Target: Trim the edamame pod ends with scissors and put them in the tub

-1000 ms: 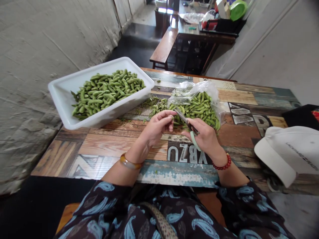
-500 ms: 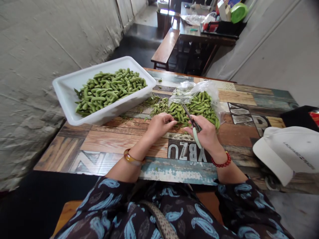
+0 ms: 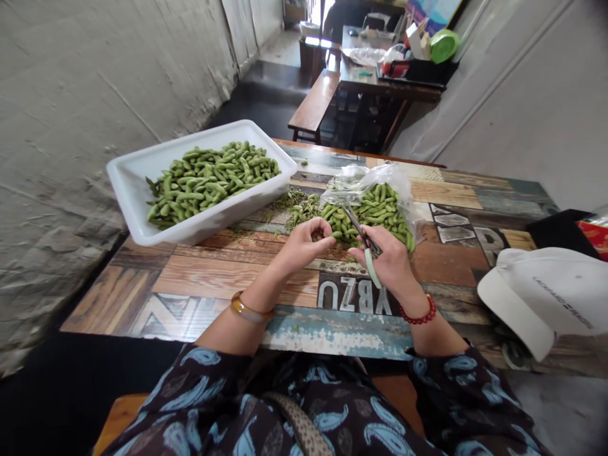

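Observation:
My left hand (image 3: 306,244) is curled in a pinch at the near edge of a heap of green soybean pods (image 3: 380,209). A soybean pod (image 3: 337,235) shows at its thumb tip, apparently held, with most of it hidden. Scissors with pale green handles (image 3: 370,266) are gripped in my right hand (image 3: 392,256), blades pointing up and left over the heap. A clear plastic bag (image 3: 351,177) lies around the far side of the heap. To its left sits a small pile of trimmings (image 3: 301,209). The white plastic tub (image 3: 237,228) holds many more pods.
The patterned wooden table (image 3: 237,263) spans the front. A white cap (image 3: 555,288) and a black box (image 3: 560,228) occupy its right end. Rough grey wall (image 3: 57,95) rises on the left. Beyond stand a bench (image 3: 316,101) and another table (image 3: 380,88) with a green round thing (image 3: 444,45).
My left hand has lifted slightly, and a pod now shows at its thumb tip. My right hand keeps the scissors in nearly the same place. The camera view has tilted up a little.

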The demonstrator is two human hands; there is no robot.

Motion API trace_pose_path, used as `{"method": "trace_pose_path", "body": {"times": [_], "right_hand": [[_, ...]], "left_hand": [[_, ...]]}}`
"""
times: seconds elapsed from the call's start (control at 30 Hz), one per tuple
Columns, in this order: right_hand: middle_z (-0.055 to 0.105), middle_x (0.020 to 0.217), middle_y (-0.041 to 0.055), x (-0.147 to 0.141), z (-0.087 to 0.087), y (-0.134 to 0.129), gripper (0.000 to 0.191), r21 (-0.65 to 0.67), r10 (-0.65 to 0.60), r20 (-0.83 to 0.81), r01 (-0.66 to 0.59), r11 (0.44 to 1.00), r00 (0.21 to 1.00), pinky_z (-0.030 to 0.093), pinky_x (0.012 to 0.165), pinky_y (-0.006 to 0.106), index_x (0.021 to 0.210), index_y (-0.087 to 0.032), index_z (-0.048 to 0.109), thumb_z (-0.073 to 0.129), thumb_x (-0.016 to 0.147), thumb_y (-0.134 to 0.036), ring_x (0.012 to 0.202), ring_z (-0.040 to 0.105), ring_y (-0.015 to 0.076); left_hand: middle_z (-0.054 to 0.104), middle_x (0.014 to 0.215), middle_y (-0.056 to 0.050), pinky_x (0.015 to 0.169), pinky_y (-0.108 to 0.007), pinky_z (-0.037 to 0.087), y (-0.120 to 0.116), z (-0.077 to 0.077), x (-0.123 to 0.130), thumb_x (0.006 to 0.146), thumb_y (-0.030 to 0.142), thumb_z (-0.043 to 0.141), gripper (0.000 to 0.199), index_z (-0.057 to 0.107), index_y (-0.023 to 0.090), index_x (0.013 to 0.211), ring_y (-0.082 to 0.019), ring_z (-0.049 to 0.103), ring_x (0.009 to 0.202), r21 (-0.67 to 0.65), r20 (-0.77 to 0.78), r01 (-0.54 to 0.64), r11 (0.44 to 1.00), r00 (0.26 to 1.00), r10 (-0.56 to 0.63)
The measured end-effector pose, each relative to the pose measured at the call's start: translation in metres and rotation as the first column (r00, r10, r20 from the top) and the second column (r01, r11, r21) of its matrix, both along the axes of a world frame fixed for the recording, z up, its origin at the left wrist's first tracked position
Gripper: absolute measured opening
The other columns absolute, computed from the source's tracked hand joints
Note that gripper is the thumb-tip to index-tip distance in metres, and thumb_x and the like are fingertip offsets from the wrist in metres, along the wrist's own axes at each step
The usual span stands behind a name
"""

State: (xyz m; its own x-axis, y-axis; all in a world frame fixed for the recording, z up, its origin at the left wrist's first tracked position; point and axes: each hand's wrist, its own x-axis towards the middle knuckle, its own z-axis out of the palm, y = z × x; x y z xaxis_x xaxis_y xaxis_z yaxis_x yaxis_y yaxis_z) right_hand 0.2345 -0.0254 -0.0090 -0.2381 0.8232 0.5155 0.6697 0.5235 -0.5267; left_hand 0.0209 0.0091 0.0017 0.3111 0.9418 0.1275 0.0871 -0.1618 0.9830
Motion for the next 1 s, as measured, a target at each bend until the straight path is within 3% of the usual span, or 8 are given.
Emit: {"method": "trace_pose_path", "body": {"times": [0.13, 0.27, 0.4, 0.67, 1.0], "right_hand": [[0.067, 0.103, 0.0088, -0.001, 0.003, -0.002, 0.043, -0.016, 0.044, 0.021, -0.044, 0.999, 0.999, 0.058, 0.078, 0.036, 0.125, -0.022, 0.060, 0.070, 0.086, -0.038, 0.085, 0.066, 0.0216], [0.066, 0.111, 0.0106, -0.003, 0.005, -0.003, 0.046, -0.018, 0.113, 0.057, -0.112, 0.994, 0.992, 0.058, 0.085, 0.039, 0.129, -0.021, 0.057, 0.070, 0.086, -0.035, 0.098, 0.066, 0.0246], [0.066, 0.114, 0.0111, -0.003, 0.003, -0.002, 0.049, -0.019, 0.133, 0.091, -0.132, 0.991, 0.987, 0.056, 0.090, 0.043, 0.131, -0.024, 0.056, 0.071, 0.086, -0.035, 0.104, 0.065, 0.0275], [0.065, 0.111, 0.0119, -0.005, 0.005, -0.004, 0.051, 0.006, 0.156, 0.108, -0.157, 0.988, 0.982, 0.057, 0.087, 0.043, 0.132, -0.023, 0.054, 0.070, 0.086, -0.038, 0.100, 0.065, 0.0278], [0.064, 0.109, 0.0115, -0.006, 0.001, -0.005, 0.053, -0.007, 0.164, 0.079, -0.163, 0.987, 0.983, 0.057, 0.083, 0.042, 0.134, -0.023, 0.054, 0.070, 0.086, -0.038, 0.096, 0.064, 0.0263]], "left_hand": [[0.055, 0.073, 0.003, 0.051, -0.021, 0.029, -0.006, 0.008, 0.001, 0.075, 0.030, 0.075, 0.022, 0.062, 0.015, 0.085, -0.006, 0.040, 0.054, -0.199, 0.251, 0.081, 0.977, 0.968, -0.029], [0.053, 0.067, 0.004, 0.044, -0.021, 0.024, -0.009, 0.008, 0.002, 0.074, 0.031, 0.077, 0.026, 0.063, 0.016, 0.089, -0.005, 0.036, 0.048, -0.283, 0.324, 0.140, 0.949, 0.945, -0.043], [0.056, 0.065, 0.003, 0.044, -0.020, 0.023, -0.010, 0.009, 0.004, 0.076, 0.036, 0.078, 0.028, 0.062, 0.016, 0.088, -0.004, 0.036, 0.047, -0.286, 0.353, 0.161, 0.945, 0.934, -0.052], [0.068, 0.084, -0.002, 0.065, -0.021, 0.043, -0.012, 0.011, 0.007, 0.070, 0.033, 0.083, 0.026, 0.066, 0.015, 0.079, -0.010, 0.057, 0.070, -0.216, 0.364, 0.077, 0.973, 0.931, 0.007], [0.072, 0.084, -0.005, 0.077, -0.026, 0.048, -0.010, 0.006, 0.007, 0.071, 0.032, 0.082, 0.022, 0.075, 0.014, 0.082, -0.015, 0.063, 0.079, -0.189, 0.299, 0.090, 0.978, 0.954, -0.030]]}}
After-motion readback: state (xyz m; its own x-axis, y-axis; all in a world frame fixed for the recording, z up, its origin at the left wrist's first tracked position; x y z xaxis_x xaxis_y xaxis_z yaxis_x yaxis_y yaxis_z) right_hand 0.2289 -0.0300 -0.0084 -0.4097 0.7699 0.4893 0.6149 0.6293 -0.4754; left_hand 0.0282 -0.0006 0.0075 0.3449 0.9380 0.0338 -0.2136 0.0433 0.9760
